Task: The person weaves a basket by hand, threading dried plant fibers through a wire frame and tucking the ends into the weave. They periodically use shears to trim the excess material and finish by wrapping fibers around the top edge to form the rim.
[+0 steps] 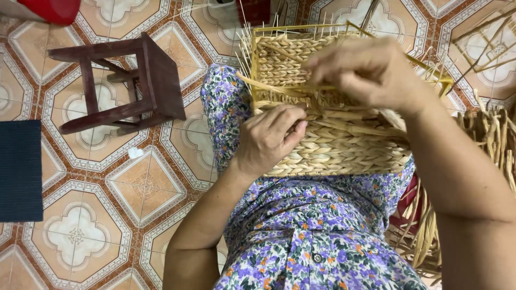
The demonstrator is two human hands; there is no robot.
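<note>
Hands: left hand point(271, 137), right hand point(365, 70) pinching strands on woven basket point(333, 145)

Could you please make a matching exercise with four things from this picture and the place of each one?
Things:
1. basket
2. stool
3. mat
4. loose straw

Places:
A. at the left edge, on the tiles
B. on the person's lap, under the left hand and right hand
C. tipped on its side on the floor, upper left
D. on the floor at the right

Pairs: 1-B, 2-C, 3-A, 4-D
</note>
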